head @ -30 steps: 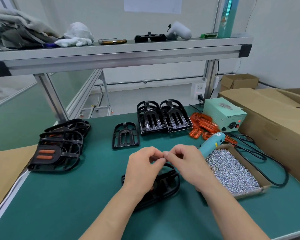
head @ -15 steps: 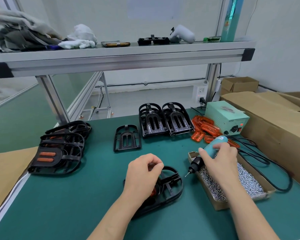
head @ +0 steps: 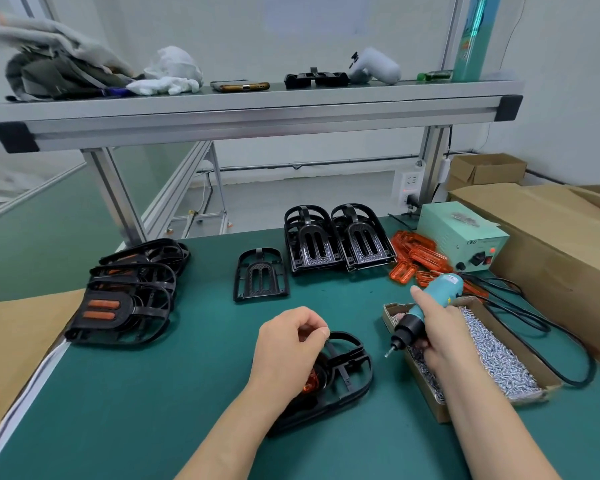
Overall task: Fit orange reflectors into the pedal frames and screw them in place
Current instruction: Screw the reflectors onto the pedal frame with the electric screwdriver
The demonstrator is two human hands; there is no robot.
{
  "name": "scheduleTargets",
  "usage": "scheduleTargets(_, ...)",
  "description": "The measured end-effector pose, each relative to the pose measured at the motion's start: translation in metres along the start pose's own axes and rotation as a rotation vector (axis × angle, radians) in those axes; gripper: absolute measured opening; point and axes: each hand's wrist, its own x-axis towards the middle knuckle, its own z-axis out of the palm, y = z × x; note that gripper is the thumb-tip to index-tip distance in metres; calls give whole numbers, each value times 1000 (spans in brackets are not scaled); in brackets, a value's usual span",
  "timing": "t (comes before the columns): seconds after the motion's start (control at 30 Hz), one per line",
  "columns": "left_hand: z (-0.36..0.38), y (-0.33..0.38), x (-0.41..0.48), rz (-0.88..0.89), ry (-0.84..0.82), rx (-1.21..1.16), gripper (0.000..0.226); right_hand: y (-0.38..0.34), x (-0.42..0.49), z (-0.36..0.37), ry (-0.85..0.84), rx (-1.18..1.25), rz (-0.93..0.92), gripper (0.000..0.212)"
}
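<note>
A black pedal frame (head: 350, 372) lies on the green table in front of me, with an orange reflector (head: 309, 384) showing inside it under my wrist. My left hand (head: 288, 344) rests on the frame with fingers curled and thumb and forefinger pinched together, seemingly on a screw too small to make out. My right hand (head: 444, 334) grips a teal electric screwdriver (head: 430, 299) over the screw box. Its bit points down-left towards the frame and stays a short way off it.
A cardboard box of silver screws (head: 437, 410) sits at right, with loose orange reflectors (head: 416, 254) and a green power unit (head: 465, 237) behind. Empty frames (head: 309, 244) stand at the back, pedals with reflectors (head: 118, 306) are stacked left. A black cable (head: 551, 341) loops right.
One second ago both hands pinched together above the frame. My right hand then moved right, took the screwdriver and now tilts its bit towards the frame. My left hand stayed on the frame.
</note>
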Motion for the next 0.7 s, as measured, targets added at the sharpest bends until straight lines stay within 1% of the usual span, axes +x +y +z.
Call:
scheduleTargets(0.1,0,0,0,-6,1,-3,21,-8,-6,6,12,159,7,34)
scheduleTargets(0.17,1,1,-1,-11,-4,-8,20,-13,-12,11,-11,230,-1,31)
scheduleTargets(0.3,2,3,0,-8,-2,-13,19,-18,-28,30,-126,410,18,29)
scheduleTargets(0.4,1,3,0,2,3,-7,20,-22,-40,47,-215,518,-2,21)
scheduleTargets(0.43,0,3,-1,4,4,-4,20,-24,-42,52,-257,535,-6,20)
scheduleTargets(0.5,-1,2,-1,3,7,-2,20,-26,-46,58,-350,528,12,25)
scheduleTargets(0.57,-3,1,-3,3,12,-1,21,-28,-47,61,-402,501,44,26)
scheduleTargets(0.63,-5,0,-3,-1,14,4,22,-28,-47,63,-405,482,58,17)
scheduleTargets(0.7,-7,-1,-4,-8,14,0,23,-28,-47,67,-365,475,56,11)
